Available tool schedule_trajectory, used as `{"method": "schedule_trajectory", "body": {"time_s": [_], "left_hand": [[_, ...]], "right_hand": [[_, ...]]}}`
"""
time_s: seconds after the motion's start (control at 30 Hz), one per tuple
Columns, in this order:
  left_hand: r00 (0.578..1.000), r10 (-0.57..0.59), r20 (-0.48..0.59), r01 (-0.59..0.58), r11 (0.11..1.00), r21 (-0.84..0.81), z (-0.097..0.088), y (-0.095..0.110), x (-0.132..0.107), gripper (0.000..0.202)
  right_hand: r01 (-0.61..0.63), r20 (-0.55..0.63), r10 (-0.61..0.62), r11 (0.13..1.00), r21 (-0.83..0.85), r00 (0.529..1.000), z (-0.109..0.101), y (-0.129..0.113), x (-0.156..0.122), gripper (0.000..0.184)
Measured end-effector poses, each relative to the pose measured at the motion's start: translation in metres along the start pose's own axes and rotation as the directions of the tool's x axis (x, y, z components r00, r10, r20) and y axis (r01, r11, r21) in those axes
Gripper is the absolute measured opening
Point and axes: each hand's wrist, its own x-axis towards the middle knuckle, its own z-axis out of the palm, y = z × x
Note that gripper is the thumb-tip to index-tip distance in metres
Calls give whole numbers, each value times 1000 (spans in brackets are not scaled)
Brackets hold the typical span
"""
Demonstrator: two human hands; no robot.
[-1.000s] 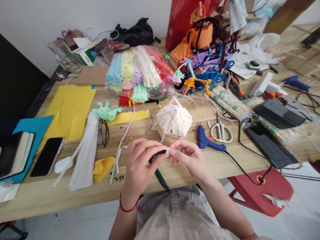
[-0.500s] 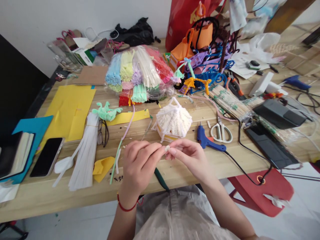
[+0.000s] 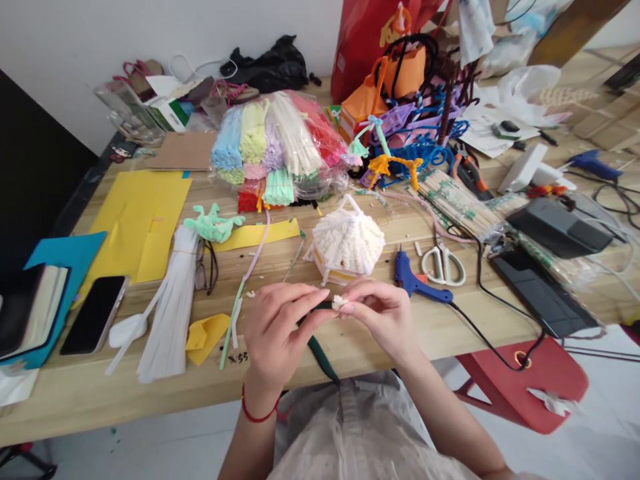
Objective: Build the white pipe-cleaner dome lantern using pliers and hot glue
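Observation:
Between the thumb and fingers of my right hand is a small cream-white fuzzy piece, perhaps a bit of chenille stem. My left hand is beside it on the left, its fingers stretched out and apart from the thumb; the thumb tip comes close to the piece, and whether it touches cannot be made out. Just beyond both hands stands a small white ribbed chenille form with a peaked loop on top and a yellowish base. A dark green strip lies below the hands, partly hidden by the left one.
To the right lie a blue glue gun with a black cord and white-handled scissors. Bundled chenille stems sit behind. On the left are white strips, a phone and yellow sheets.
My left fingers have lifted and spread away from the white piece, which they were pinching together with my right hand. The piece stays in my right fingers.

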Motion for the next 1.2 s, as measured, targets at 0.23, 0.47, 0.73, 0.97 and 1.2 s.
{"method": "schedule_trajectory", "body": {"time_s": [0.23, 0.47, 0.73, 0.97, 1.2], "left_hand": [[999, 2, 48, 0, 999, -40, -3, 2, 3, 24], [997, -71, 27, 73, 995, -66, 1, 4, 0, 18], [995, -37, 92, 40, 999, -32, 3, 0, -2, 11], [949, 168, 267, -224, 955, 195, 6, -7, 2, 11], [956, -11, 294, 3, 1000, 28, 13, -2, -2, 18]], "right_hand": [[-191, 128, 185, 981, 33, 974, 0, -4, -2, 14], [-100, 55, 106, 990, -96, 993, 2, -7, -6, 16], [-38, 258, 125, 947, -318, 958, -2, -12, -5, 21], [-203, 286, 281, 940, -275, 916, -11, -10, -1, 34], [-39, 252, 143, 925, -378, 957, -7, -1, -4, 30]]}}
